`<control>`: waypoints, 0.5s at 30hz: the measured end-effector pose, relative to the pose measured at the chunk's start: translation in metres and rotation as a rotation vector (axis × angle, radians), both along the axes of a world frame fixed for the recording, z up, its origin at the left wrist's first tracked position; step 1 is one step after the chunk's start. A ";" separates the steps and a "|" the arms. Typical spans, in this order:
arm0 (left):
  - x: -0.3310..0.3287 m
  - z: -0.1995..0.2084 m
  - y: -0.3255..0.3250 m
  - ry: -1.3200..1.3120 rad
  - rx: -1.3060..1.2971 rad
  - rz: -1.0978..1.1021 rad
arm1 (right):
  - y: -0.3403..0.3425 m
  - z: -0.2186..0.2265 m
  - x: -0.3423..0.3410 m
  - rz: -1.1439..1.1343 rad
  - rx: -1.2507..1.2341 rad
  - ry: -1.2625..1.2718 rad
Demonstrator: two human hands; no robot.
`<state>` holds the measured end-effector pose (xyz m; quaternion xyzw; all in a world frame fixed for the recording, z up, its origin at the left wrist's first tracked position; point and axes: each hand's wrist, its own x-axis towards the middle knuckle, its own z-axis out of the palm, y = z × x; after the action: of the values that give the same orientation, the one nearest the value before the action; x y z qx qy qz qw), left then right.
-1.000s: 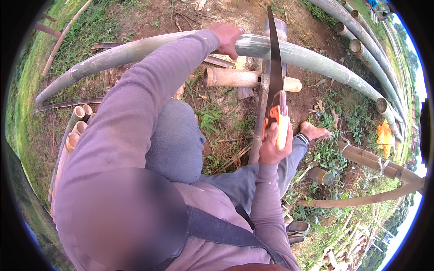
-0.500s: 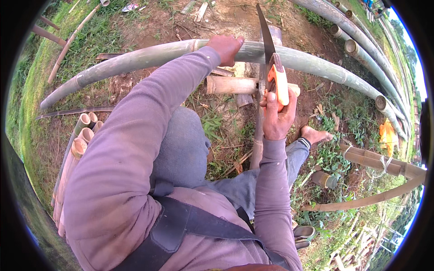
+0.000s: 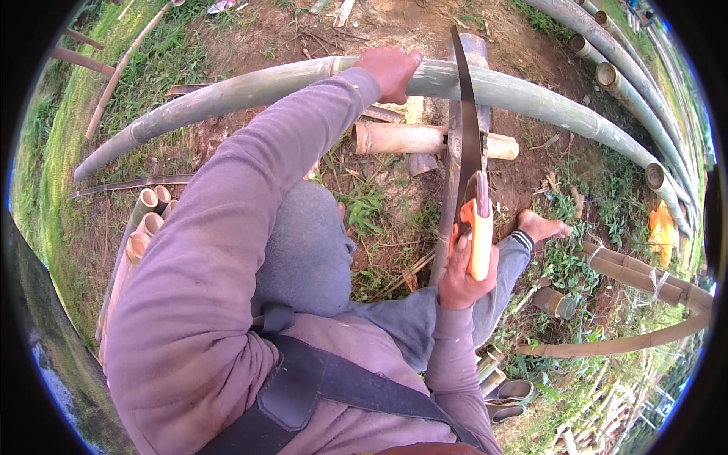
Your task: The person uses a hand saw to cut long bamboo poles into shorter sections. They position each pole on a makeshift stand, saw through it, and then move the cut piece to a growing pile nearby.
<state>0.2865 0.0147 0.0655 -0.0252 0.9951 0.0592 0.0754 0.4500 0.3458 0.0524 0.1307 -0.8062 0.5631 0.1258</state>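
Note:
A long green bamboo pole (image 3: 280,85) runs across in front of me from left to right. My left hand (image 3: 388,72) is closed over its top, near the middle. Just right of that hand, the dark blade of a handsaw (image 3: 469,140) lies crosswise over the pole, its tip past the far side. My right hand (image 3: 464,279) is wrapped round the saw's orange handle, drawn back near my outstretched leg. Whether the teeth have cut into the bamboo I cannot tell.
Under the pole is a wooden support (image 3: 476,53) with a short bamboo crosspiece (image 3: 398,139). Cut bamboo lengths (image 3: 139,244) stand at my left. Long poles (image 3: 633,89) lie at the far right. My bare foot (image 3: 541,226) rests near a tied bamboo frame (image 3: 633,274).
My right hand has pulled the saw back toward me, so more of its blade shows on the near side of the pole. My left hand keeps its grip on the bamboo.

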 end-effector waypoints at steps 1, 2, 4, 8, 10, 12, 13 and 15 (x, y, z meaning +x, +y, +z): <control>0.000 -0.002 0.004 0.021 0.001 -0.010 | -0.017 0.001 -0.028 -0.010 0.041 0.034; -0.003 0.000 0.009 0.007 0.006 -0.019 | -0.039 0.008 -0.071 0.022 -0.004 0.007; -0.006 0.008 0.009 -0.026 0.002 -0.024 | -0.071 0.027 -0.110 0.009 -0.031 0.074; 0.002 0.010 -0.005 -0.046 -0.022 -0.011 | -0.052 0.022 -0.065 0.031 -0.061 -0.113; -0.002 0.011 -0.011 -0.038 -0.016 -0.014 | -0.004 0.016 0.001 0.016 0.049 -0.009; 0.003 0.009 -0.004 -0.039 -0.009 -0.031 | 0.039 0.009 0.059 0.011 0.059 -0.005; 0.003 0.007 -0.001 -0.040 -0.015 -0.020 | 0.047 0.013 0.072 -0.004 0.100 0.033; 0.002 0.004 0.003 -0.038 -0.038 -0.004 | 0.037 0.008 0.046 0.004 0.122 0.040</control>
<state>0.2883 0.0178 0.0696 -0.0256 0.9945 0.0398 0.0937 0.4956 0.3829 0.0600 0.1511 -0.8362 0.5103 0.1327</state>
